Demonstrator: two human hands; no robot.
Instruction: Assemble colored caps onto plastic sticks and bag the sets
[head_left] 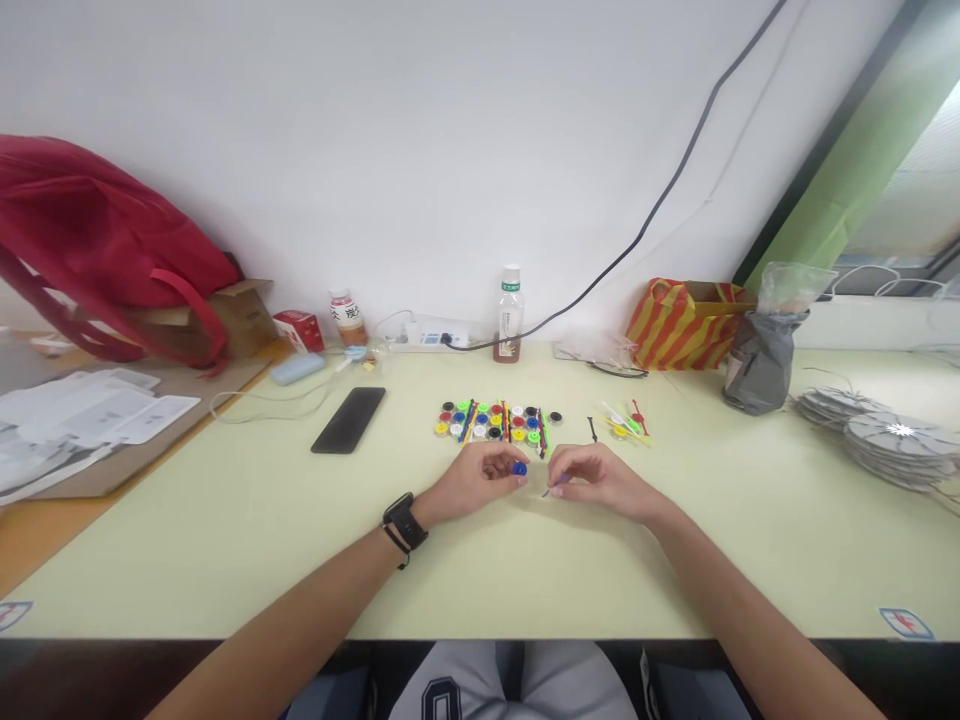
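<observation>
The disc just below centre is blue. The backpack at upper left is red; the tote right of centre has red-and-yellow stripes.

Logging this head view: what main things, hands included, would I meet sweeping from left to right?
Red backpack, black phone, left hand holding a small blue disc, right hand pinching a thin bluish piece, striped bag, gray bag, stacked round gray pieces.

Bright, diffuse light with soft shadows
</observation>
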